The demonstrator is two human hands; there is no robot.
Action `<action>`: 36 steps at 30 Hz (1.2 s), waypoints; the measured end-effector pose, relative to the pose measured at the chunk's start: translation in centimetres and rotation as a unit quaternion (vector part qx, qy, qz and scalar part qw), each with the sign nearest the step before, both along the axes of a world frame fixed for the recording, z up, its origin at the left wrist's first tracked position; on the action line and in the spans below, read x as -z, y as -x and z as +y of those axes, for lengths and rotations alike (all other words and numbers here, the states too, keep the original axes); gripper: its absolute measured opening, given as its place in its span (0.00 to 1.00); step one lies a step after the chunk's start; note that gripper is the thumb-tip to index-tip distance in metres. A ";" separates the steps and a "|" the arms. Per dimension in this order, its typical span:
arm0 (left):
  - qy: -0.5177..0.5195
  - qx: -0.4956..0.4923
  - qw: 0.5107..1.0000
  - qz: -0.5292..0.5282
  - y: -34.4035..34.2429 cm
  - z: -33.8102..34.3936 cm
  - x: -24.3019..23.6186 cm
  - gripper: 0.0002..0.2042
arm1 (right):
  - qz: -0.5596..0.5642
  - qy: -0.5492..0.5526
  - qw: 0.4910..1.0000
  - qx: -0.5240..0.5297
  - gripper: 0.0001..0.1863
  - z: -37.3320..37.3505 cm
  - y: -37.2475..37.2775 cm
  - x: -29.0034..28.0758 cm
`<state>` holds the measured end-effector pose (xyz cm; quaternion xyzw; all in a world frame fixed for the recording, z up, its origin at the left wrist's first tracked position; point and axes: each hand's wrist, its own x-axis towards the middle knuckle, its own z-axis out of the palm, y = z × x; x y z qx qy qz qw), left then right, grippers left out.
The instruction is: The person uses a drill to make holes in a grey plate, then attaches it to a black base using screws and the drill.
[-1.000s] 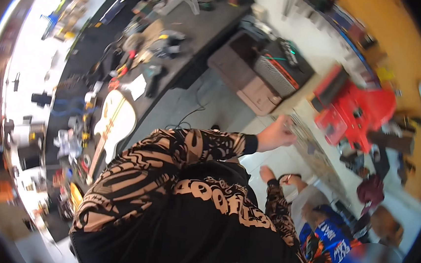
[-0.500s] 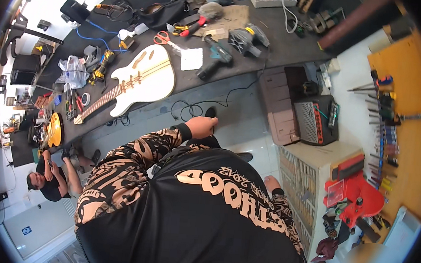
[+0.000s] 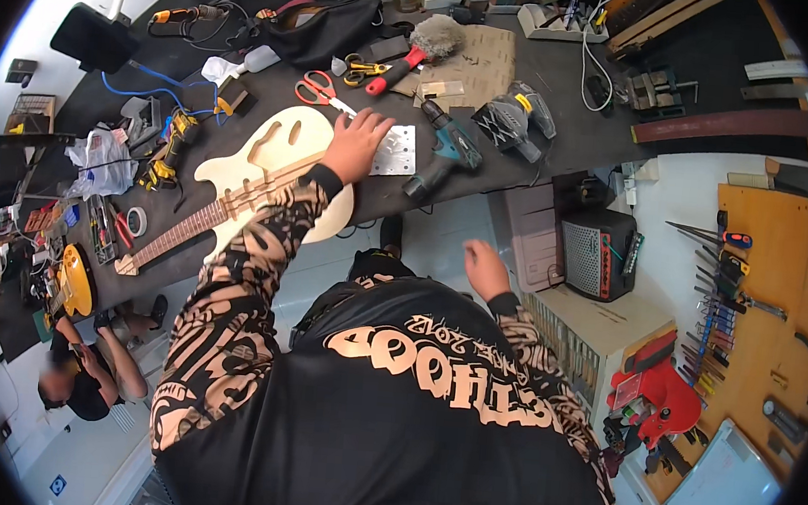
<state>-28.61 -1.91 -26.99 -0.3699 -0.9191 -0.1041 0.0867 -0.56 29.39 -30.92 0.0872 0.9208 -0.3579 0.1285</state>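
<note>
My left hand (image 3: 357,144) is open, fingers spread, above the end of a pale unfinished electric guitar (image 3: 289,139) lying on the dark workbench. Its fingertips are beside a flat whitish square sheet with dark dots (image 3: 397,149); whether they touch it I cannot tell. Red-handled scissors (image 3: 316,88) lie just beyond the hand, their blades partly hidden by it. A teal and black cordless drill (image 3: 450,150) rests right of the sheet. My right hand (image 3: 486,268) hangs before the bench, its fingers curled with nothing visible in them.
A grey power tool (image 3: 517,119), a red-handled fluffy brush (image 3: 437,39) and a yellow drill (image 3: 170,149) lie on the bench (image 3: 285,72). An amplifier (image 3: 596,253) stands at right, near a tool board (image 3: 756,242). Another person (image 3: 91,370) sits at lower left.
My left hand has gone from in front of my body forward over the bench and opened out. My right hand has risen and come forward. The view has shifted.
</note>
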 end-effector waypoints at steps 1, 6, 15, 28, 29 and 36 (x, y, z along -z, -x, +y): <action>-0.004 0.001 1.000 -0.003 1.5 -0.2 0.4 0.28 | 0.047 -0.031 0.998 -0.024 0.10 -0.8 3.0 -1.1; 0.063 0.063 0.991 -0.105 6.4 -1.2 -0.1 0.35 | 0.187 -0.132 0.972 -0.048 0.19 -3.7 14.4 -5.4; -0.281 -0.160 0.946 -0.022 8.0 -2.3 -3.5 0.33 | 0.101 -0.236 0.966 -0.010 0.34 -4.8 25.7 -2.1; 0.055 -0.080 0.967 -0.236 -1.8 2.3 0.5 0.44 | 0.185 0.024 0.981 -0.046 0.27 -1.8 24.3 -5.2; 0.097 -0.071 0.966 -0.231 -1.6 2.5 0.4 0.45 | 0.189 0.047 0.979 -0.055 0.27 -1.0 23.8 -5.6; 0.128 -0.054 0.968 -0.211 -0.2 3.3 -0.3 0.42 | 0.211 0.044 0.974 -0.070 0.28 9.8 26.7 -16.6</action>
